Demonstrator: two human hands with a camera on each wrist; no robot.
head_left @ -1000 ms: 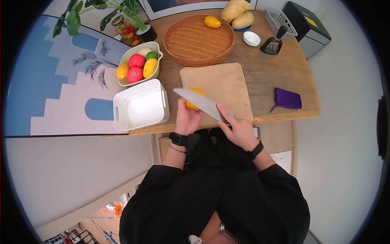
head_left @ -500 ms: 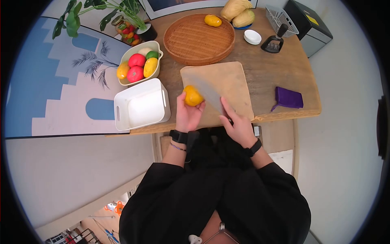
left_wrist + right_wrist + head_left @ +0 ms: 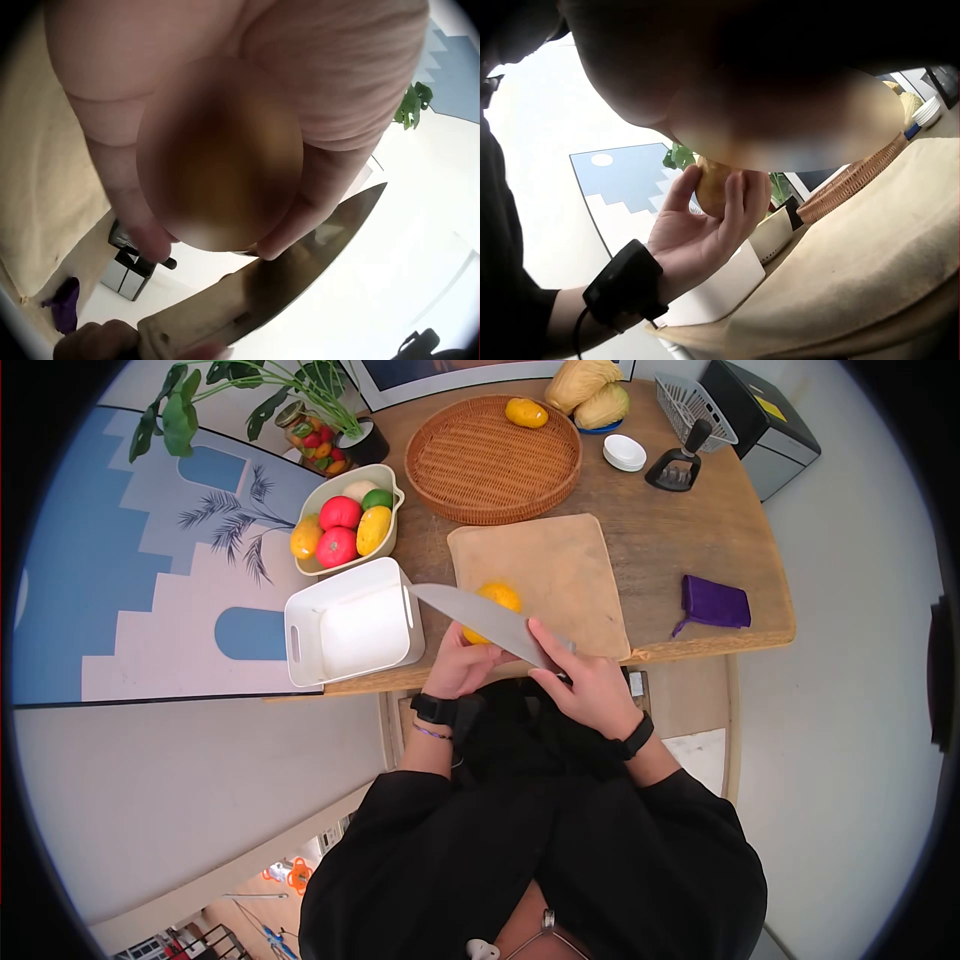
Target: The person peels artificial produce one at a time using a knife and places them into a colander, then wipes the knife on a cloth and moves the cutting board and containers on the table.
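Note:
My left hand [image 3: 462, 667] holds a yellow-orange fruit [image 3: 500, 596] above the near left part of the cutting board [image 3: 560, 560]. Thumb and fingers curl round the fruit [image 3: 714, 187] in the right wrist view. A broad-bladed kitchen knife [image 3: 475, 612] is gripped in my right hand [image 3: 597, 692], its index finger stretched along the blade. The blade passes across the fruit in the head view, with its tip pointing left. The left wrist view shows the knife [image 3: 300, 270] just past the left fingertips; a blurred patch covers the palm there.
A white bin [image 3: 355, 625] stands left of the board, with a cream basket [image 3: 398, 510] of fruit behind it. Farther back are a wicker tray [image 3: 490, 470] holding one yellow fruit, white bowls [image 3: 625, 453] and a black-handled tool [image 3: 677, 468]. A purple pouch [image 3: 716, 602] lies right.
The knife moved off the fruit to the right, baring it half a second ago, and has since swung back left across it. The left hand tilted and shifted slightly with the fruit.

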